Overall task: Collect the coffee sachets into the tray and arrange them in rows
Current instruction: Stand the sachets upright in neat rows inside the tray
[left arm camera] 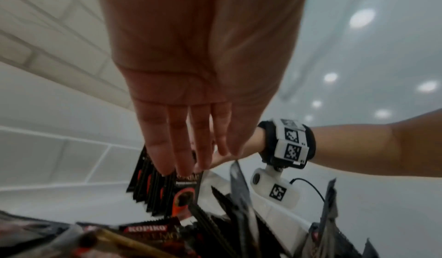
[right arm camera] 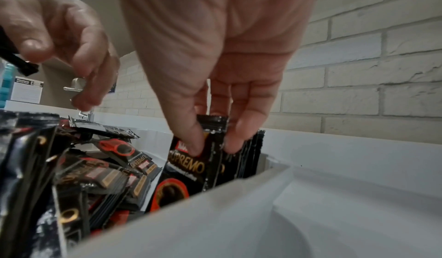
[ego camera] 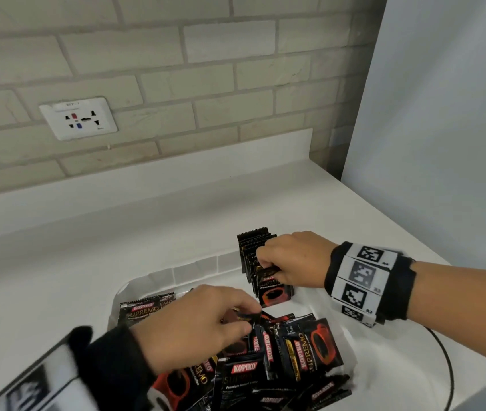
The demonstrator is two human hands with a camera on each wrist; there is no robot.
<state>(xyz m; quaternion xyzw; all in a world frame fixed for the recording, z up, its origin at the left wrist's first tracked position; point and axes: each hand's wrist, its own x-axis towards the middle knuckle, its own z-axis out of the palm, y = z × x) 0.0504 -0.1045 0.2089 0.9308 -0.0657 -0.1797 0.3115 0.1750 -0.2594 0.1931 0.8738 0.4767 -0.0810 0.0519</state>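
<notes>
While the right hand (ego camera: pixel 290 261) pinched the front sachet (ego camera: pixel 274 287) of a standing row (ego camera: pixel 255 247), the left hand (ego camera: pixel 194 327) hung over the loose pile (ego camera: pixel 280 360). That row stood upright at the far right end of the white tray (ego camera: pixel 194 268), packed close, one black packet behind the next. In the right wrist view, the thumb (right arm camera: pixel 189 129) lay on the front of the sachet and the fingers (right arm camera: pixel 241 129) curled behind its top edge. The loose pile filled the near part of the tray, with black and red packets lying every which way, some flat and some tipped up on their edges. The left hand was just above the pile, and its thumb and fingertips looked to be nipping a small dark packet edge (ego camera: pixel 244 317), but the picture was blurry there, so I cannot tell for sure. The tray sat on a white counter (ego camera: pixel 117 232). Behind it was a pale brick wall (ego camera: pixel 176 69) with a white socket (ego camera: pixel 78 118) on the far left. Each wrist wore a black band (ego camera: pixel 369 280) with square black-and-white tags. A thin black cable (ego camera: pixel 446 360) curved over the counter on the near right.
</notes>
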